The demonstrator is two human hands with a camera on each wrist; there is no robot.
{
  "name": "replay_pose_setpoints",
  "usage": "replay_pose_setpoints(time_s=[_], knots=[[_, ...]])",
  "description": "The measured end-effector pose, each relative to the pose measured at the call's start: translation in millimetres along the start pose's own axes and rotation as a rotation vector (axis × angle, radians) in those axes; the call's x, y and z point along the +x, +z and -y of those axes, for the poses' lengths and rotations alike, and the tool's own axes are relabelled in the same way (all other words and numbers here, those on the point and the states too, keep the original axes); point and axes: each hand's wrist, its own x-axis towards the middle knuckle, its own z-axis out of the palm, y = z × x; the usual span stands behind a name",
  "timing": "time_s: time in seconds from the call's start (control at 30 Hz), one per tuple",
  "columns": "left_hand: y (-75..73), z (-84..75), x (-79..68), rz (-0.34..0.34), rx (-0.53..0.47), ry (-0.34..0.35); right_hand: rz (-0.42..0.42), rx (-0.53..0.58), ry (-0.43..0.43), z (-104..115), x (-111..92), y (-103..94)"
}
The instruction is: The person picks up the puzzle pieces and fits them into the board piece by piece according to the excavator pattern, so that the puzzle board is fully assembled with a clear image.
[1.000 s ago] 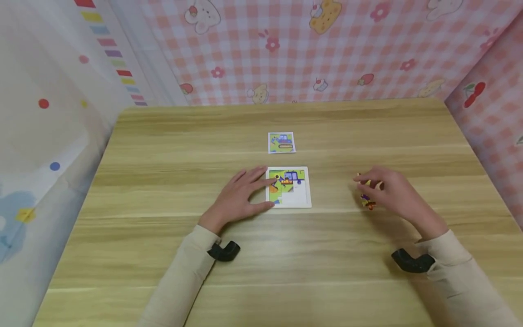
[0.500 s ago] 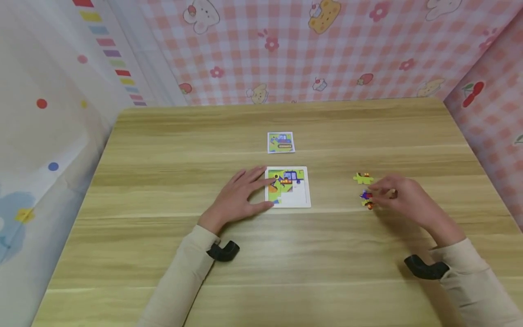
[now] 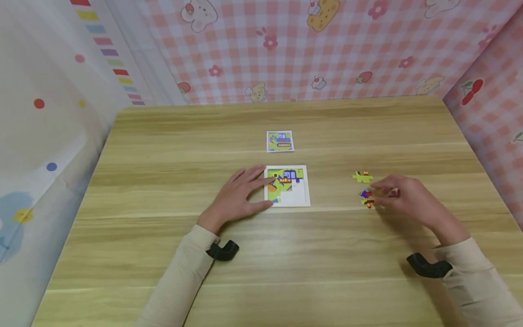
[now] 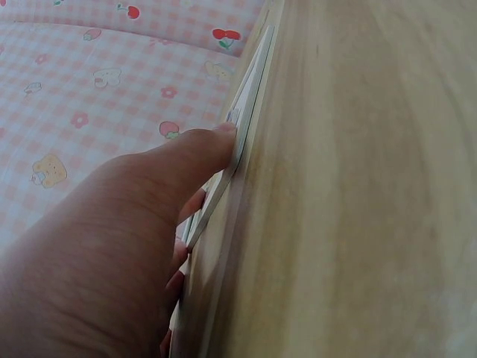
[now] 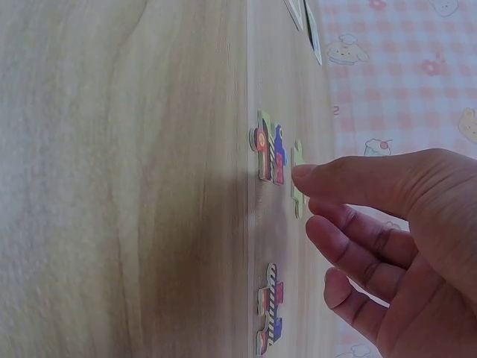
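Observation:
My left hand (image 3: pixel 234 200) rests with spread fingers on the left side of a square white-rimmed jigsaw board (image 3: pixel 296 198). In the left wrist view, the thumb (image 4: pixel 201 153) lies on the board's edge. The board bears a partly assembled digger picture, its lower right bare white. My right hand (image 3: pixel 414 204) hovers above loose jigsaw pieces, thumb and fingers bent and apart, holding nothing. Near its fingertips lie a yellow-green piece (image 3: pixel 362 177) and a purple-red piece (image 3: pixel 365 194) beside an orange-marked one (image 5: pixel 263 145). A striped piece or pieces (image 5: pixel 270 306) lie under the hand.
A small card (image 3: pixel 280 141) with a complete digger picture lies behind the board. The wooden table (image 3: pixel 196 136) meets a pink checked cloth (image 3: pixel 286 59) at its far edge. A black curved wrist mount (image 3: pixel 429 267) sticks out from the right sleeve.
My right hand has moved right and slightly nearer, uncovering the yellow-green piece and more of the purple-red one. The left hand has stayed on the board.

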Motion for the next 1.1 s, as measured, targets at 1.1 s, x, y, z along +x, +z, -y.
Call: replay_pose_setpoints(time_s=[1.1], knots=[[-1.3, -0.8, -1.1, 0.013, 0.005, -0.001, -0.053, -0.065, 0.158, -1.4, -3.6, -20.7]])
